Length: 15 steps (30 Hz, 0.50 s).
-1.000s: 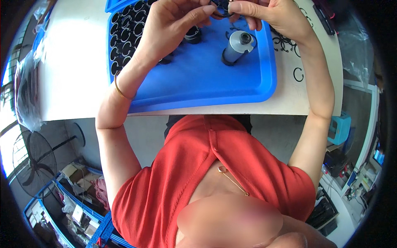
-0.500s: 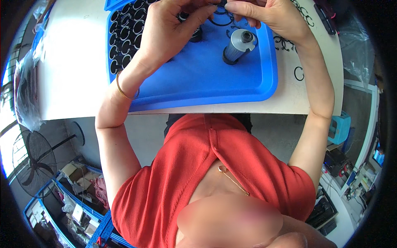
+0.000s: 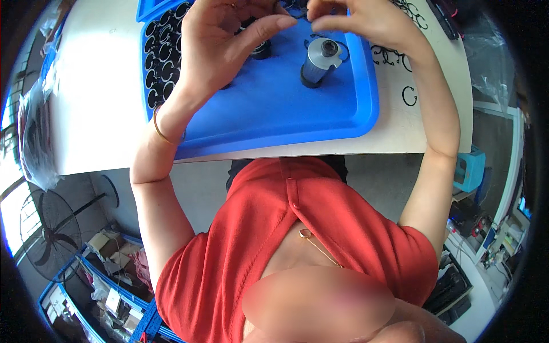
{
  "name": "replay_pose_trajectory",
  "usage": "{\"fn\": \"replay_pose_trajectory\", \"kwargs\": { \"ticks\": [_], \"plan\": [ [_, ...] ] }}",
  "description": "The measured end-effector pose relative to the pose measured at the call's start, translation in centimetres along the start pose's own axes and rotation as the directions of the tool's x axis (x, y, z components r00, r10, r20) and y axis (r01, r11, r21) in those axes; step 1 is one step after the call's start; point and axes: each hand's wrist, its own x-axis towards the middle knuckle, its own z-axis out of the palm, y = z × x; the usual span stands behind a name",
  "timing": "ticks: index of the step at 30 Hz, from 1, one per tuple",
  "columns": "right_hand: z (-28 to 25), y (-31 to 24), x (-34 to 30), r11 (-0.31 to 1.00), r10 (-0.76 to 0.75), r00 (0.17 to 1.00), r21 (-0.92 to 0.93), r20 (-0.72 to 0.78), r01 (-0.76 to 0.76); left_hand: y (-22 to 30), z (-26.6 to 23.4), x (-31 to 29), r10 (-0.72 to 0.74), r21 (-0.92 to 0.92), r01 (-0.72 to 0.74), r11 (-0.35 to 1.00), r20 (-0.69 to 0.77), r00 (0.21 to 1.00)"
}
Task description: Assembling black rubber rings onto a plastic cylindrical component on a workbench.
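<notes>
Both my hands are over the far part of a blue tray (image 3: 274, 114), partly cut off by the upper edge. My left hand (image 3: 214, 54) has curled fingers and its thumb pointing right; a dark piece shows at the fingers, too hidden to name. A short gap away, my right hand (image 3: 372, 23) has its thumb and forefinger bent and slightly apart, with nothing visible between the tips. Below it a grey metal cylinder (image 3: 320, 60) with a dark knob on top and a black base stands in the tray. A black round part (image 3: 262, 50) sits behind my left thumb.
Rows of black round parts with C-shaped openings (image 3: 166, 54) fill the tray's left side. Right of the tray, several black C-shaped rings (image 3: 392, 57) lie on the white table (image 3: 103, 91), with one separate ring (image 3: 409, 96) nearer me. A floor fan (image 3: 48, 234) stands at lower left.
My hands have moved slightly apart, and the right thumb and forefinger have parted. The tray and cylinder appear a little farther left and up in the view.
</notes>
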Motion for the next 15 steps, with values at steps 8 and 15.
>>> {"fn": "replay_pose_trajectory", "kwargs": {
  "ticks": [8,15],
  "plan": [
    [2.3,2.5,0.2,0.867,-0.109,0.993,-0.484,0.048,0.119,2.1,1.0,0.0,0.117,0.119,-0.154,0.981,0.275,0.954],
    [2.3,1.6,0.6,0.827,0.087,0.989,-0.562,0.122,-0.003,3.4,1.2,0.1,0.055,0.306,-0.165,0.938,0.338,0.940]
  ]
}}
